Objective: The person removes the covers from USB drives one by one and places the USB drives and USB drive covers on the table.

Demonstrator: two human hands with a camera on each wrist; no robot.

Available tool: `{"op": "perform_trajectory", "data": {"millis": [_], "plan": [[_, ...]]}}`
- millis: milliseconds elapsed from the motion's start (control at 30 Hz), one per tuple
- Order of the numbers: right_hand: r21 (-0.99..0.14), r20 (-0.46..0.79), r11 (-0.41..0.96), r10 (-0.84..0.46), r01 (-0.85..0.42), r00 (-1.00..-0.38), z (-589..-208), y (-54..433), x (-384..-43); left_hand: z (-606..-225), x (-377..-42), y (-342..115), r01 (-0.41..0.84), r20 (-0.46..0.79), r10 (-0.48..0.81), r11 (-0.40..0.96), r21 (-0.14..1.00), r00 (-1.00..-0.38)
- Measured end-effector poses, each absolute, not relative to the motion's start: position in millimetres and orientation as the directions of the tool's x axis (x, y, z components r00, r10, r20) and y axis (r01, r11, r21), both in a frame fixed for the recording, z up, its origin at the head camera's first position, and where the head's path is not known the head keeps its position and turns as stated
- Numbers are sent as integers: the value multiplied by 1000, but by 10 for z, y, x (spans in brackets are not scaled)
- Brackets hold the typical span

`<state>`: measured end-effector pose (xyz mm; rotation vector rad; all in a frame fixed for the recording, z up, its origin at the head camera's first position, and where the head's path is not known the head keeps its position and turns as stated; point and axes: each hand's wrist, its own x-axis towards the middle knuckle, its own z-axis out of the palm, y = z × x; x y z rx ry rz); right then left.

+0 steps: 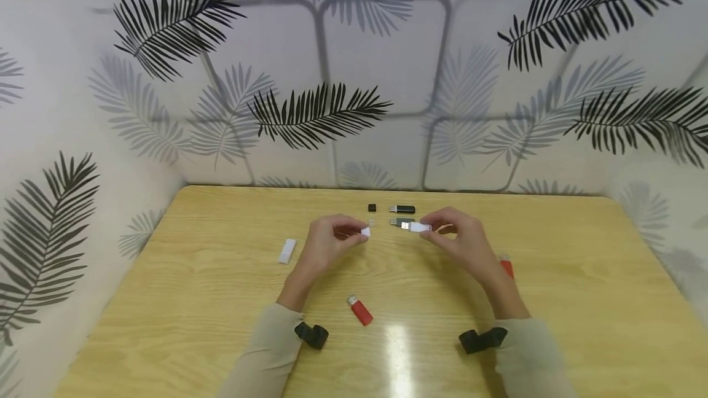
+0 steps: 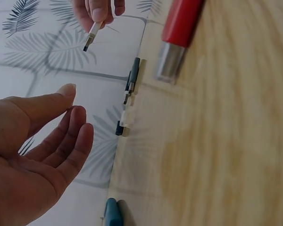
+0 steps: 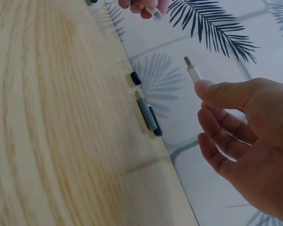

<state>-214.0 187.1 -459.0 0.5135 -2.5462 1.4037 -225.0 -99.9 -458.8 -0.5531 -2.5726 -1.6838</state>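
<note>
My left hand [image 1: 327, 241] pinches a small white USB stick cap [image 1: 365, 232] between thumb and fingertips; the right wrist view shows the cap's open end [image 3: 157, 15]. Opposite it, my right hand [image 1: 461, 238] pinches the rear of a white USB stick [image 1: 420, 227], whose bare metal plug points left toward the cap. A gap separates the two pieces, both held up over the far part of the table. Just beyond the right fingers lie a grey USB stick [image 3: 146, 114] and a black USB stick [image 1: 404, 209], both uncapped. In the left wrist view, the hand hides the cap.
A black cap [image 1: 372, 207] and a clear cap [image 1: 372, 223] lie near the table's back edge. One red USB stick [image 1: 361, 311] lies nearer me, another [image 1: 506, 266] partly behind my right forearm. At left lies a whitish stick [image 1: 287, 251]. A patterned wall [image 1: 381, 152] rises behind.
</note>
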Motion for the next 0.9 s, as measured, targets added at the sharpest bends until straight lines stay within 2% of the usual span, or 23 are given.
{"op": "perform_trajectory", "data": {"millis": [267, 533, 900], "plan": [[-822, 230, 487, -191, -295, -954, -4658, 1801, -2227, -4660, -2279, -912, 272, 169, 266, 421, 865, -949], [-809, 149, 545, -172, -220, -974, -4814, 1777, -2248, -4694, -2334, -896, 234, 108, 290, 445, 865, -951], [-805, 150, 548, -182, -227, -972, -4901, 1716, -2269, -4738, -2369, -833, 186, 28, 287, 541, 820, -958]]}}
